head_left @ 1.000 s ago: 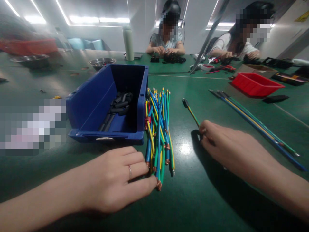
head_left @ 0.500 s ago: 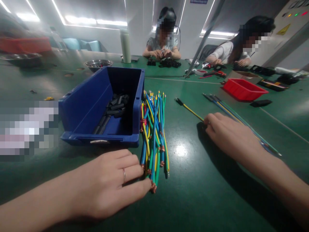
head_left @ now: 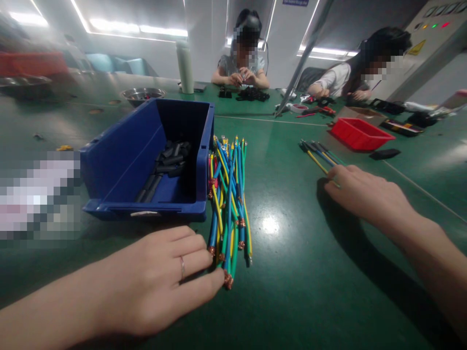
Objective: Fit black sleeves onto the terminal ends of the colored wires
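Observation:
My right hand (head_left: 368,192) is closed in a pinch on a yellow-green wire (head_left: 317,161) with a dark sleeve at its far end. This wire lies alongside other sleeved wires, blue, yellow and green (head_left: 328,154), partly covered by the hand. My left hand (head_left: 156,277), a ring on one finger, rests palm down with fingers extended and slightly bent. Its fingertips touch the near end of a loose bundle of blue, green and yellow wires (head_left: 229,204) with bare copper ends. Beside the bundle stands a blue bin (head_left: 146,206) holding black sleeves (head_left: 173,158).
A red tray (head_left: 361,133) stands at the right, with a black piece (head_left: 385,154) beside it. Farther back are a metal bowl (head_left: 142,95), a pale green bottle (head_left: 185,68) and a slanted metal pole (head_left: 302,61). Two people work across the green table (head_left: 277,291).
My right hand has moved right with the yellow-green wire, bringing it beside the other sleeved wires. My left hand stays at the bundle. The view has shifted slightly.

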Demonstrator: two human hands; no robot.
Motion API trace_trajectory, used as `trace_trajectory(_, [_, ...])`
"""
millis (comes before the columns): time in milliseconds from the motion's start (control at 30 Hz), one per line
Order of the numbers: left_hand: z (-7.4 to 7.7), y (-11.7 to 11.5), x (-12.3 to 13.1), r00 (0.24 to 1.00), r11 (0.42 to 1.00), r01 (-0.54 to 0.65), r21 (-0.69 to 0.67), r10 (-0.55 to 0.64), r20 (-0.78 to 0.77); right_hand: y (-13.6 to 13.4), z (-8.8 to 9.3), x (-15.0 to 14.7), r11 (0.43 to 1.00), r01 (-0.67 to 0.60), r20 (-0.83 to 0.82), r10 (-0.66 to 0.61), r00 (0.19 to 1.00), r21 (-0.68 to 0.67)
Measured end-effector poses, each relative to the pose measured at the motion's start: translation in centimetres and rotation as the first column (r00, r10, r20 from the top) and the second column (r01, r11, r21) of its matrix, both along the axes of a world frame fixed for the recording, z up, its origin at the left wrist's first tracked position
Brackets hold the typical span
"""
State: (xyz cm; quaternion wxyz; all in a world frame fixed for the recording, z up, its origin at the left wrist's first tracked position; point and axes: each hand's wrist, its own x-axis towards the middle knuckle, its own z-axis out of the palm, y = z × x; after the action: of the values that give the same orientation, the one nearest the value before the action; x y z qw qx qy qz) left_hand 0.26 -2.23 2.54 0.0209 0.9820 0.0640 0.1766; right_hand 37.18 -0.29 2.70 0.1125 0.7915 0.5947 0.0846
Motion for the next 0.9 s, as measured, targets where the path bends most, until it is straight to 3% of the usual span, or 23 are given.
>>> trace_trajectory(267, [-0.3, -0.1, -0.1, 1.000, 1.000, 0.002, -0.004, -0.002, -0.014, 0.0, -0.5, 1.6, 0.998, 0.051, 0.032, -0.053, 0.998, 0.042])
trace_trajectory(500, [-0.1, 0.0, 0.0, 1.000, 1.000, -0.001, 0.001, 0.001, 0.007, 0.4, -0.6, 0.8, 0.999, -0.046, -0.007, 0.047, 0.999, 0.022])
trace_trajectory(700, [-0.1, 0.0, -0.1, 1.000, 1.000, -0.002, 0.011, 0.002, 0.011, 0.1, -0.9, 1.0, 0.996, -0.031, -0.007, 0.031, 0.999, 0.081])
trace_trajectory(800, [-0.1, 0.0, -0.1, 1.000, 1.000, 0.002, 0.006, -0.002, 0.017, 0.2, -0.8, 0.5, 0.988, -0.093, -0.043, 0.099, 0.994, 0.121])
trace_trajectory(900, [0.0, -0.1, 0.1, 1.000, 1.000, 0.003, 0.000, -0.003, 0.014, 0.4, -1.1, -1.1, 0.954, -0.253, -0.143, 0.276, 0.950, 0.161])
